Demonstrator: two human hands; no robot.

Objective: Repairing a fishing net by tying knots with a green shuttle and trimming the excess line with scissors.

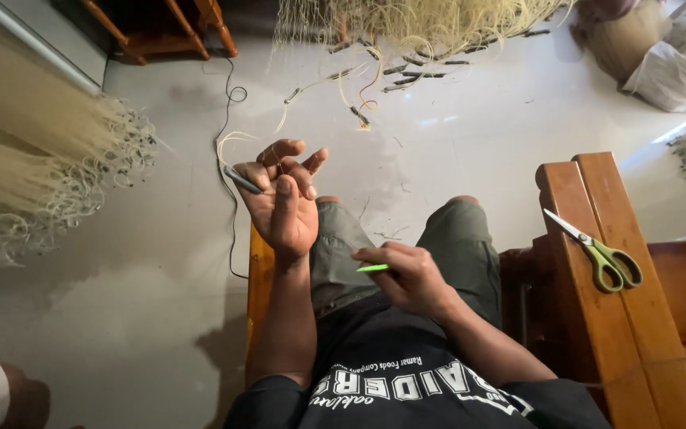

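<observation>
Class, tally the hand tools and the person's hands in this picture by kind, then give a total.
Green-handled scissors on the wooden armrest: 1
Small green tool pinched in the right hand: 1
Dark slim tool held in the left hand: 1
Hands: 2
Total: 5

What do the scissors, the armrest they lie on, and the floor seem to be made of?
Scissors: bright metal blades, with matte green handles that look like plastic. Armrest: wood, with a reddish-brown glossy finish and visible grain. Floor: pale and smooth, probably polished tile or stone, since it reflects light.
</observation>
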